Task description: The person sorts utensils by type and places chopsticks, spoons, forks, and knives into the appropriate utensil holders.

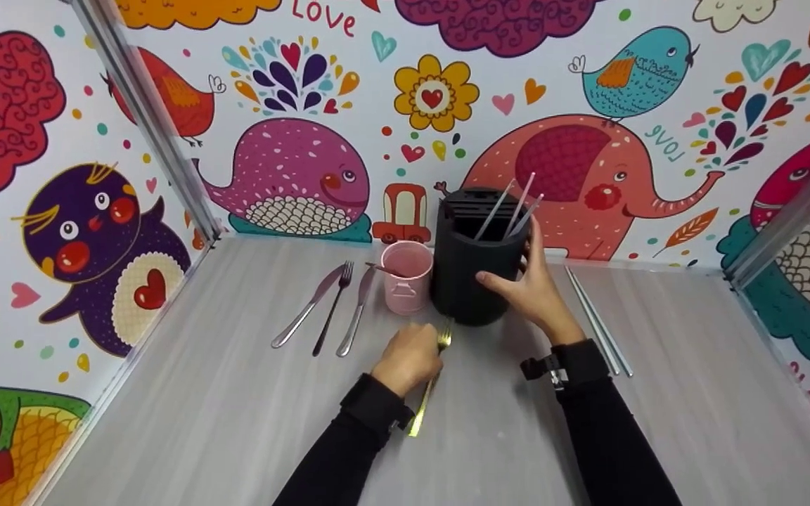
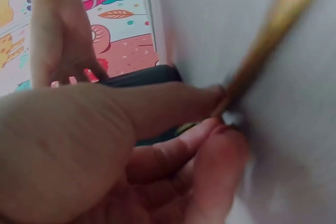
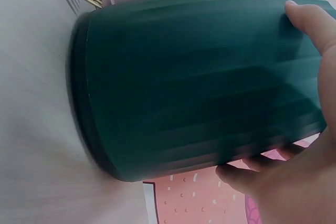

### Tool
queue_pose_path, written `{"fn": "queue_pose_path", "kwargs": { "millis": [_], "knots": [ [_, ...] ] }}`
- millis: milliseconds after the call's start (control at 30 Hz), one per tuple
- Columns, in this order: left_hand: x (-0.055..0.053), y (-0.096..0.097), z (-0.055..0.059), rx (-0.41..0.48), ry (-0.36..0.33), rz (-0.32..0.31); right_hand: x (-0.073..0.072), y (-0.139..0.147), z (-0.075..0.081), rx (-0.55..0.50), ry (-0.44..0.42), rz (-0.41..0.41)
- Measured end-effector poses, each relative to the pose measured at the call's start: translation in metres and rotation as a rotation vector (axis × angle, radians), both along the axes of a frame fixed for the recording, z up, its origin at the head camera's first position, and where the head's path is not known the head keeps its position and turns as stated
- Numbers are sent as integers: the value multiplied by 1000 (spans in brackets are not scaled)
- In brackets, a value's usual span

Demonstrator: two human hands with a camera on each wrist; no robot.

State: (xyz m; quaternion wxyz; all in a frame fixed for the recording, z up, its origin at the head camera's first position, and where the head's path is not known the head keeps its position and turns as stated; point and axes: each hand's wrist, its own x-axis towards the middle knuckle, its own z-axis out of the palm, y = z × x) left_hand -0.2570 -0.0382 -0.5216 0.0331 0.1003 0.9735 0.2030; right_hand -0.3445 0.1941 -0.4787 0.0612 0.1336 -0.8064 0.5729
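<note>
My left hand [image 1: 408, 360] pinches a gold fork [image 1: 420, 413] between thumb and fingers. Its tines point toward the foot of a black utensil holder [image 1: 470, 281], and its handle slants back along the grey tabletop. The left wrist view shows the fork's shaft at the fingertips, blurred. My right hand [image 1: 538, 292] grips the holder from its right side, thumb across the front and the other fingers round the far side. The holder stands upright, with slots at the back of its top and several thin light sticks [image 1: 526, 202] leaning out of the front opening.
A pink cup [image 1: 407, 287] with a dark stick-like handle in it stands just left of the holder. Farther left lie two table knives [image 1: 306, 313] with a dark fork [image 1: 332, 309] between them. Two pale chopsticks [image 1: 598, 323] lie at right. Patterned walls [image 1: 349, 42] enclose the table.
</note>
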Motion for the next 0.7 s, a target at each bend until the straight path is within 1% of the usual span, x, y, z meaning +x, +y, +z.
{"fn": "queue_pose_path", "kwargs": {
  "millis": [33, 100, 167, 200, 233, 267, 333, 367, 467, 567, 633, 667, 700],
  "knots": [
    [-3, 0, -2, -9, -8, -6, 0, 1, 1, 10, 3, 1],
    [-13, -2, -16, -47, 5, -20, -1, 2, 3, 21, 4, -2],
    [-13, -2, -14, -64, -14, -30, -1, 3, 3, 24, 0, -1],
    [-10, -2, -8, -59, -38, -34, 0, 3, 3, 25, -6, -2],
    [-6, -1, 2, -59, -66, -42, 0, 3, 3, 23, -10, 0],
    [-4, -1, 4, -61, -76, -53, 0, 3, 2, 21, -16, -2],
    [7, 2, 22, -50, -118, -78, 1, 3, 0, 16, -27, 4],
    [9, 3, 25, -52, -119, -93, 1, 3, 0, 12, -28, 10],
    [13, 6, 29, -47, -95, -140, 0, 2, -1, 2, -25, 16],
    [13, 7, 31, 8, -41, -203, 0, 3, -2, -6, -27, 27],
    [10, 8, 34, 85, -2, -249, 0, 4, -2, -9, -31, 21],
    [9, 10, 38, 135, 27, -277, -1, 6, -1, -10, -31, 21],
    [6, 11, 41, 207, 57, -306, -1, 7, 0, -10, -27, 21]
  ]
}}
